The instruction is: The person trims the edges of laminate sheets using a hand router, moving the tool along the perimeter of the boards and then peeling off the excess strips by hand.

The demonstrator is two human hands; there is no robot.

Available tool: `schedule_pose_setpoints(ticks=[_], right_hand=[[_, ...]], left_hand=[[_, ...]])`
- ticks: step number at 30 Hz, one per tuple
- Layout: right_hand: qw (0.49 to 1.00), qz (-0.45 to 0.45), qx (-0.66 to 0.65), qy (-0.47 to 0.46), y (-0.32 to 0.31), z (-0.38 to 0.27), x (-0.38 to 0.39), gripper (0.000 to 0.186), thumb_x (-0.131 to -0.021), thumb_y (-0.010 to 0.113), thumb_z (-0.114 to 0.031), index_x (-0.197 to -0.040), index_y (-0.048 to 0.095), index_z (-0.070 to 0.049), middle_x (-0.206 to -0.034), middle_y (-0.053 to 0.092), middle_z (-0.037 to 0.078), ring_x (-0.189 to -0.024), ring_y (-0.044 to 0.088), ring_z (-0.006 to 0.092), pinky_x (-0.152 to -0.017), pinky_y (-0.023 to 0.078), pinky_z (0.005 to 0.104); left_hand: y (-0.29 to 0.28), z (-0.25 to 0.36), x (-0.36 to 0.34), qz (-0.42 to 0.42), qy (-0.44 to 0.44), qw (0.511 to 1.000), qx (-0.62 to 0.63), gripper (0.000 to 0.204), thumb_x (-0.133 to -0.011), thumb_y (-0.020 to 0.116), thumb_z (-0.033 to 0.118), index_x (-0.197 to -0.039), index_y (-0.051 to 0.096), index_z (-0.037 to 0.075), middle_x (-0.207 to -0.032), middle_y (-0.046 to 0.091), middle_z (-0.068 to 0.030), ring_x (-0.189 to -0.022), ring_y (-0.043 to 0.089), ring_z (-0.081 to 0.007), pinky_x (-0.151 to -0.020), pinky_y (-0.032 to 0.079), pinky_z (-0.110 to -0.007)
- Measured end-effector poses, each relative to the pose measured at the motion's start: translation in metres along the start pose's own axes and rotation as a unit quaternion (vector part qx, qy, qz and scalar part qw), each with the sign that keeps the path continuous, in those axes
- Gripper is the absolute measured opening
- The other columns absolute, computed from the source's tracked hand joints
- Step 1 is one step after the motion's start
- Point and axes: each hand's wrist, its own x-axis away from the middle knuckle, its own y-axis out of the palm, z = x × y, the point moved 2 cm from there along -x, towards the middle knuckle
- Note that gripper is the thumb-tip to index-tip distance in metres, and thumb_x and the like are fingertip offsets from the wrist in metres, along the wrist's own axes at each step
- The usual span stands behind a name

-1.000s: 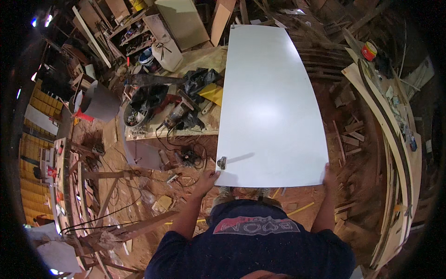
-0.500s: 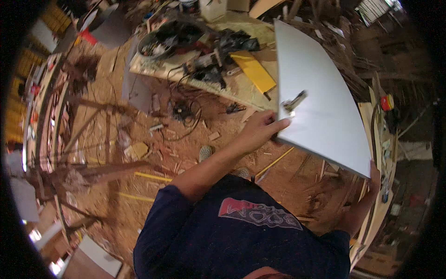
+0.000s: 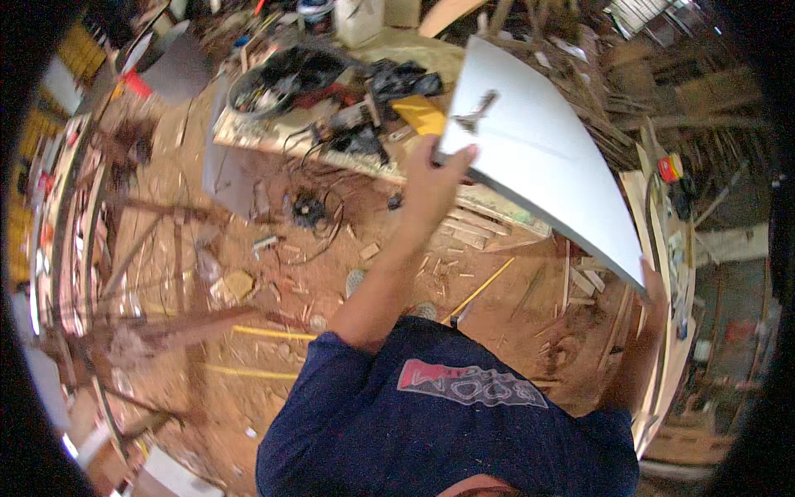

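A large white curved-sided panel (image 3: pixel 530 157) is in front of me, with a metal fitting (image 3: pixel 474 116) on its top near the left edge. My left hand (image 3: pixel 443 174) grips the near left corner, thumb on top and fingers partly hidden beneath. My right hand (image 3: pixel 649 282) holds the near right corner. The panel reaches over the workbench (image 3: pixel 323 153). Just left of it are a yellow sheet (image 3: pixel 410 110), black plastic bags (image 3: pixel 397 79) and a power tool (image 3: pixel 356 120).
Wooden strips (image 3: pixel 662 340) run along the right. A long rack of boards (image 3: pixel 79 215) stands at the left. Cables and a black tool (image 3: pixel 310 211) lie among offcuts and sawdust on the floor (image 3: pixel 265 290). A red-and-yellow can (image 3: pixel 669 168) sits at the right.
The panel has gone from lying lengthwise ahead to a slanted angle, its left corner further forward and up in view. My left hand has moved forward with it. The camera view has also shifted.
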Motion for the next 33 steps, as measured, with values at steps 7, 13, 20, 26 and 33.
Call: schedule_pose_setpoints(ticks=[7,13,20,26,33], right_hand=[[0.985,-0.148,-0.078,-0.039,0.163,-0.054,0.068,0.099,-0.1,0.031,-0.082,-0.122,0.068,0.007,-0.113,0.07,0.03,-0.116,0.065,0.0399,-0.101,0.049,0.0508],[0.937,-0.111,-0.331,0.007,0.339,-0.086,0.109,0.095,-0.101,0.027,-0.081,-0.097,0.072,0.003,-0.077,0.069,0.019,-0.071,0.07,0.0302,-0.065,0.054,0.0448],[0.889,-0.108,-0.435,0.09,0.414,-0.146,0.139,0.095,-0.101,0.031,-0.08,-0.099,0.07,0.007,-0.075,0.067,0.019,-0.064,0.069,0.0282,-0.057,0.055,0.0442],[0.894,-0.07,-0.432,0.093,0.492,-0.136,0.128,0.104,-0.1,0.028,-0.082,-0.118,0.068,0.012,-0.084,0.07,0.023,-0.071,0.072,0.0293,-0.062,0.057,0.0426],[0.845,-0.15,-0.493,0.145,0.461,-0.144,0.148,0.104,-0.098,0.024,-0.085,-0.128,0.065,0.005,-0.1,0.071,0.024,-0.09,0.071,0.0315,-0.078,0.056,0.0437]], left_hand=[[-0.058,0.012,-0.059,0.056,0.005,0.993,-0.104,0.05,-0.082,0.077,0.024,-0.122,0.068,-0.004,-0.109,0.067,-0.0083,-0.096,0.058,-0.0188,-0.086,0.046,-0.031],[-0.062,0.041,-0.108,0.015,0.011,0.994,-0.103,0.033,-0.078,0.065,0.014,-0.106,0.063,-0.005,-0.097,0.064,-0.0081,-0.091,0.056,-0.0198,-0.088,0.041,-0.033],[-0.094,0.043,-0.139,-0.115,0.019,0.982,-0.147,0.03,-0.077,0.063,0.013,-0.103,0.061,-0.002,-0.09,0.062,-0.0053,-0.082,0.055,-0.0154,-0.075,0.044,-0.028],[-0.08,0.04,-0.11,-0.169,0.089,0.955,-0.225,0.032,-0.078,0.066,0.01,-0.107,0.061,-0.003,-0.098,0.063,-0.0071,-0.09,0.058,-0.017,-0.083,0.047,-0.031],[-0.005,0.04,0.008,-0.256,0.188,0.899,-0.301,0.052,-0.083,0.076,0.015,-0.124,0.054,-0.007,-0.1,0.065,-0.0104,-0.085,0.062,-0.0173,-0.079,0.052,-0.032]])
